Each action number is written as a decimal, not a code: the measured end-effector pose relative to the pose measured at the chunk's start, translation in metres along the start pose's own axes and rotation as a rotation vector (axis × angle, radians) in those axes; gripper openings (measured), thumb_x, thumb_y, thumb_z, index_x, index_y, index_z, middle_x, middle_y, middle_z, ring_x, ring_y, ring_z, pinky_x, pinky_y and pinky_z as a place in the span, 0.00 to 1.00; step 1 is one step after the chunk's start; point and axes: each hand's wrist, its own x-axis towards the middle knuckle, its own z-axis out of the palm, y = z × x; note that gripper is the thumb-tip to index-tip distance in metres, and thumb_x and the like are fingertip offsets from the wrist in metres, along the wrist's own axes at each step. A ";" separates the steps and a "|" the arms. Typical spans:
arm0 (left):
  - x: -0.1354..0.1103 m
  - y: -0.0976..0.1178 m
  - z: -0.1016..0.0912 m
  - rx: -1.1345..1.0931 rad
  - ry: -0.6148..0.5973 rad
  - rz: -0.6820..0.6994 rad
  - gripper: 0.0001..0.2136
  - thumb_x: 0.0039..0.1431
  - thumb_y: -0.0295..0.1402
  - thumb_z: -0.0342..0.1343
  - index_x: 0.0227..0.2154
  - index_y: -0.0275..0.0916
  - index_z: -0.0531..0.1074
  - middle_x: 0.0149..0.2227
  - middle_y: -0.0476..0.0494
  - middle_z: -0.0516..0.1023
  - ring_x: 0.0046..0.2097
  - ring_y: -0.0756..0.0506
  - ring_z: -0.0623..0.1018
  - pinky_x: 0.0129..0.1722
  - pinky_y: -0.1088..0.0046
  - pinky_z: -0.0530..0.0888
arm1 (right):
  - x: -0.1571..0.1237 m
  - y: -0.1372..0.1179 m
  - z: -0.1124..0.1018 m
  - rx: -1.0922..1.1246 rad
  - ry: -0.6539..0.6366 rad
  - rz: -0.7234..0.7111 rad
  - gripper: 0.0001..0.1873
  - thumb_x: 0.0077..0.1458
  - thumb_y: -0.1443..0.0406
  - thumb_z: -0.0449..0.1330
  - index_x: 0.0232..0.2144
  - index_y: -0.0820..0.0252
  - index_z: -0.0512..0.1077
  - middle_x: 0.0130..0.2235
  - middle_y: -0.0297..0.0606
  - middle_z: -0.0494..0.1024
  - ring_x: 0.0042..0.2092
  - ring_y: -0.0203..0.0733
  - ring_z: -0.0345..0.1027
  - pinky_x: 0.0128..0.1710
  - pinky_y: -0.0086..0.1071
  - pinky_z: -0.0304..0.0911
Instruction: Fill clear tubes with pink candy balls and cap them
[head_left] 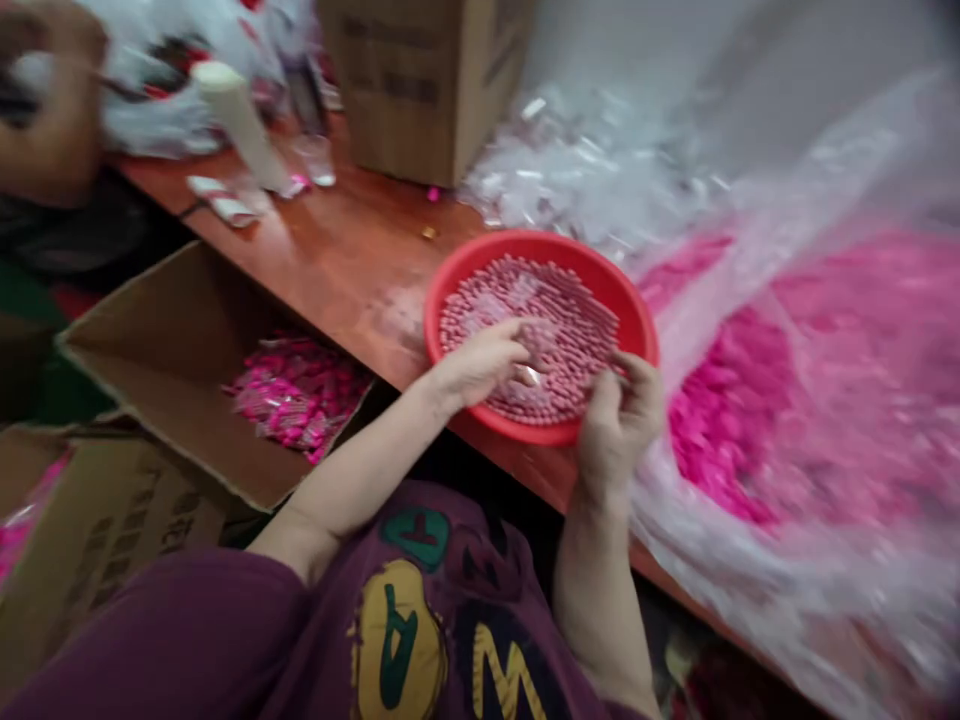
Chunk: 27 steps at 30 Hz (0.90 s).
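A red plastic bowl (450,290) full of small pink pieces sits on the brown table (337,250) near its front edge. My left hand (484,362) reaches into the bowl, fingers curled over the pink pieces and what looks like a small clear wrapper. My right hand (619,420) is at the bowl's near right rim, fingers bent and pinched close to the left hand. What either hand holds is blurred.
A large clear plastic bag (810,400) of bright pink pieces lies to the right. Clear wrappers (585,160) pile behind the bowl. A cardboard box (420,80) stands at the back. An open carton (172,340) with pink packets sits below the table on the left.
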 end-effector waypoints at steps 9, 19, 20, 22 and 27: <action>-0.008 0.002 -0.012 0.110 -0.148 0.042 0.19 0.64 0.23 0.59 0.57 0.38 0.76 0.45 0.44 0.84 0.39 0.44 0.87 0.30 0.74 0.80 | 0.018 0.010 0.001 0.116 -0.155 0.004 0.16 0.69 0.64 0.59 0.56 0.45 0.77 0.49 0.34 0.80 0.39 0.40 0.74 0.44 0.40 0.77; -0.003 -0.008 -0.014 0.277 -0.200 0.066 0.29 0.79 0.61 0.51 0.48 0.38 0.81 0.35 0.40 0.82 0.37 0.42 0.85 0.24 0.75 0.70 | 0.024 -0.009 0.001 0.018 -0.369 -0.190 0.16 0.67 0.69 0.57 0.49 0.48 0.82 0.52 0.38 0.81 0.54 0.47 0.78 0.59 0.48 0.78; -0.004 -0.008 -0.013 0.283 -0.193 0.073 0.30 0.78 0.63 0.51 0.47 0.38 0.81 0.33 0.40 0.80 0.36 0.42 0.85 0.23 0.75 0.68 | 0.025 -0.010 0.002 -0.006 -0.378 -0.205 0.16 0.67 0.69 0.58 0.46 0.48 0.82 0.51 0.38 0.81 0.54 0.47 0.78 0.59 0.48 0.78; -0.005 -0.009 -0.011 0.283 -0.144 0.061 0.33 0.76 0.67 0.50 0.48 0.39 0.80 0.32 0.41 0.78 0.37 0.41 0.85 0.24 0.75 0.69 | 0.027 -0.012 0.003 -0.034 -0.380 -0.213 0.14 0.67 0.69 0.58 0.44 0.49 0.83 0.48 0.38 0.82 0.53 0.47 0.78 0.58 0.48 0.78; -0.010 -0.004 -0.002 0.297 -0.079 -0.047 0.35 0.74 0.70 0.51 0.50 0.38 0.77 0.33 0.43 0.74 0.36 0.40 0.86 0.29 0.76 0.72 | 0.038 -0.016 -0.006 -0.026 -0.500 -0.165 0.09 0.68 0.66 0.63 0.44 0.48 0.84 0.47 0.37 0.84 0.50 0.47 0.78 0.57 0.46 0.77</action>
